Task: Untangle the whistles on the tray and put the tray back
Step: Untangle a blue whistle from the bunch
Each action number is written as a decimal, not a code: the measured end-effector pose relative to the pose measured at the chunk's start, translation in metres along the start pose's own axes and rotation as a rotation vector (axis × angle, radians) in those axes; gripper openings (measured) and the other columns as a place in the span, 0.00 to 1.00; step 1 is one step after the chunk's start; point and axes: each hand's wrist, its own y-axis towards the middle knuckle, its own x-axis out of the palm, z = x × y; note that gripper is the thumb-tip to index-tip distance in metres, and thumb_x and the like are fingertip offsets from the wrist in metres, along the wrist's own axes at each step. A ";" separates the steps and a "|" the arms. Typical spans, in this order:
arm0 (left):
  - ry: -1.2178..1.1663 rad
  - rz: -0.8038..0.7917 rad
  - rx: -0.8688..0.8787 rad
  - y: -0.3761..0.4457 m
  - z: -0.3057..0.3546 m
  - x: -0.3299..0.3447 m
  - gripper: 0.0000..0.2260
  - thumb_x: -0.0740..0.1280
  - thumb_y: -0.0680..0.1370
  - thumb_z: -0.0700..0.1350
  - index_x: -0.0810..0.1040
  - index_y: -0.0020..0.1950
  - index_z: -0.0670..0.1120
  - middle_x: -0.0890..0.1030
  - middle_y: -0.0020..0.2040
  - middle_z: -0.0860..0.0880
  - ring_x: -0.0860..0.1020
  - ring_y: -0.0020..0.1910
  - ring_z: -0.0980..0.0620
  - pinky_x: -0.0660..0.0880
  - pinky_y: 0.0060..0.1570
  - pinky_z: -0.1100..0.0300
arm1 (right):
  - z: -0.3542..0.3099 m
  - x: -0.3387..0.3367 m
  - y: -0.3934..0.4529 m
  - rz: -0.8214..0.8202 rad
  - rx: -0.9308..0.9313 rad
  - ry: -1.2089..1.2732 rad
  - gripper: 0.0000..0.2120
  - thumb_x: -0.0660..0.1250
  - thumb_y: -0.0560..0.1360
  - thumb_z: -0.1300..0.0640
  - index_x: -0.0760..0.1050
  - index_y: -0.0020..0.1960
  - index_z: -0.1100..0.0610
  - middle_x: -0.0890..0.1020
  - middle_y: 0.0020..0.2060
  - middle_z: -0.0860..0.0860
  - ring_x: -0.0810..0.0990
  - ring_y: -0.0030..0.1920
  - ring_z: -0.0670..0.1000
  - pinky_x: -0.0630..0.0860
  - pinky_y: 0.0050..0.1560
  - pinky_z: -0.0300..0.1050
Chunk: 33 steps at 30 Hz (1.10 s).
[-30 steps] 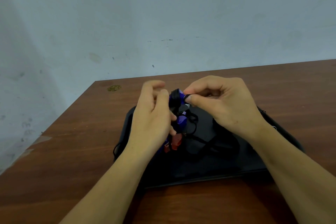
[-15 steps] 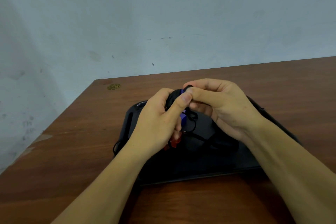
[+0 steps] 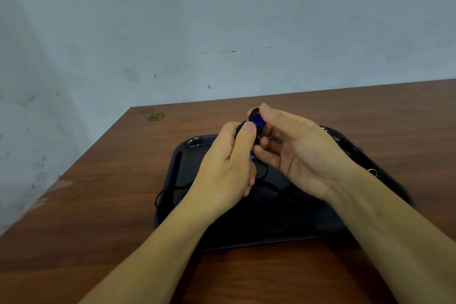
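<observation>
Turning palm-up since a moment ago, right hand (image 3: 299, 153) pinches the blue-and-black plastic whistle (image 3: 256, 119) against gripping left hand (image 3: 228, 168) above the black plastic tray (image 3: 197, 142) mid-table; cords still tangled.

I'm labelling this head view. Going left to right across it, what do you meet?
Brass disc → cord loop over the tray edge → left hand → blue whistle → right hand → metal ring.

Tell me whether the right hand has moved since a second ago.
Yes. The right hand has turned palm-up and shifted slightly toward the tray's far rim.
</observation>
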 end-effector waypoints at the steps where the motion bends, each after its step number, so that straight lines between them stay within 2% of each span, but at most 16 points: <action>1: -0.010 0.008 -0.003 0.000 0.001 0.000 0.15 0.54 0.84 0.55 0.73 0.52 0.45 0.73 0.27 0.45 0.70 0.22 0.51 0.69 0.25 0.57 | 0.001 0.001 0.001 0.010 0.000 0.006 0.12 0.70 0.76 0.51 0.84 0.50 0.59 0.80 0.37 0.51 0.77 0.34 0.45 0.81 0.38 0.39; 5: -0.061 0.053 -0.015 -0.001 0.004 0.001 0.15 0.54 0.85 0.54 0.73 0.52 0.44 0.72 0.29 0.46 0.69 0.22 0.54 0.68 0.23 0.60 | 0.006 0.004 0.001 0.017 -0.017 0.052 0.13 0.69 0.79 0.52 0.83 0.56 0.61 0.80 0.38 0.51 0.77 0.35 0.46 0.82 0.39 0.39; 9: -0.086 0.051 -0.013 -0.002 0.003 0.004 0.15 0.54 0.85 0.54 0.72 0.49 0.46 0.72 0.29 0.49 0.69 0.22 0.53 0.68 0.24 0.59 | 0.010 0.007 0.001 0.040 -0.131 -0.023 0.09 0.68 0.79 0.54 0.83 0.56 0.54 0.82 0.37 0.49 0.77 0.34 0.45 0.80 0.37 0.41; 12: -0.068 0.033 0.001 -0.002 0.001 0.005 0.16 0.52 0.85 0.56 0.71 0.47 0.48 0.72 0.28 0.45 0.69 0.23 0.49 0.67 0.27 0.56 | 0.015 0.009 0.000 0.129 -0.407 -0.258 0.06 0.67 0.80 0.58 0.82 0.52 0.55 0.82 0.35 0.47 0.78 0.31 0.44 0.78 0.32 0.41; 14: -0.090 0.042 0.000 -0.002 0.001 0.005 0.16 0.52 0.85 0.56 0.72 0.45 0.50 0.72 0.27 0.44 0.69 0.23 0.47 0.67 0.28 0.56 | 0.018 0.009 0.000 0.144 -0.523 -0.393 0.07 0.65 0.81 0.59 0.83 0.50 0.56 0.83 0.36 0.46 0.79 0.30 0.43 0.78 0.31 0.39; 16: -0.131 0.051 -0.033 -0.001 0.001 0.006 0.16 0.53 0.84 0.56 0.71 0.42 0.51 0.72 0.26 0.45 0.69 0.24 0.47 0.66 0.30 0.55 | 0.021 0.003 0.003 0.177 -0.603 -0.559 0.08 0.65 0.81 0.56 0.84 0.51 0.53 0.84 0.41 0.47 0.82 0.37 0.46 0.79 0.34 0.42; 19: -0.303 0.078 -0.169 0.003 0.002 0.007 0.18 0.57 0.80 0.61 0.72 0.39 0.50 0.71 0.25 0.47 0.68 0.23 0.46 0.64 0.30 0.54 | 0.022 -0.005 0.007 0.207 -0.682 -0.820 0.09 0.65 0.81 0.50 0.84 0.54 0.46 0.82 0.44 0.44 0.81 0.47 0.50 0.81 0.43 0.52; 21: -0.402 0.094 -0.206 0.006 0.002 0.008 0.20 0.60 0.78 0.65 0.76 0.38 0.50 0.70 0.26 0.49 0.68 0.23 0.47 0.62 0.30 0.53 | 0.021 -0.005 0.007 0.190 -0.706 -0.878 0.10 0.65 0.81 0.50 0.84 0.55 0.46 0.81 0.45 0.43 0.81 0.49 0.49 0.81 0.46 0.50; 22: -0.437 0.111 -0.209 0.006 0.003 0.007 0.21 0.60 0.79 0.65 0.78 0.39 0.50 0.70 0.27 0.50 0.68 0.23 0.48 0.62 0.30 0.53 | 0.020 -0.004 0.006 0.172 -0.718 -0.903 0.10 0.65 0.80 0.49 0.84 0.56 0.47 0.81 0.46 0.43 0.81 0.50 0.48 0.80 0.47 0.46; 25: -0.568 0.135 -0.266 0.005 0.005 0.006 0.17 0.60 0.82 0.59 0.80 0.48 0.48 0.68 0.30 0.49 0.68 0.25 0.50 0.61 0.27 0.57 | 0.021 -0.003 0.006 0.158 -0.720 -0.976 0.13 0.64 0.79 0.47 0.84 0.58 0.47 0.80 0.46 0.43 0.80 0.50 0.45 0.74 0.48 0.35; 27: -0.635 0.116 -0.301 0.005 0.004 0.004 0.15 0.60 0.83 0.56 0.78 0.52 0.46 0.66 0.31 0.49 0.67 0.25 0.51 0.61 0.25 0.59 | 0.022 -0.003 0.008 0.170 -0.686 -0.961 0.11 0.65 0.79 0.48 0.84 0.57 0.46 0.80 0.46 0.44 0.80 0.50 0.44 0.74 0.47 0.33; 30: -0.654 0.117 -0.316 0.008 0.003 0.003 0.14 0.58 0.84 0.53 0.74 0.47 0.45 0.65 0.30 0.49 0.65 0.25 0.52 0.60 0.23 0.60 | 0.024 0.000 0.009 0.179 -0.613 -0.925 0.10 0.65 0.80 0.50 0.84 0.56 0.44 0.81 0.46 0.44 0.80 0.50 0.43 0.74 0.45 0.31; 33: -0.683 0.129 -0.298 0.008 0.003 0.002 0.12 0.56 0.84 0.50 0.71 0.48 0.44 0.64 0.30 0.49 0.63 0.25 0.53 0.57 0.22 0.61 | 0.025 0.005 0.006 0.176 -0.545 -0.883 0.11 0.62 0.81 0.49 0.84 0.53 0.42 0.82 0.42 0.45 0.81 0.44 0.43 0.74 0.45 0.33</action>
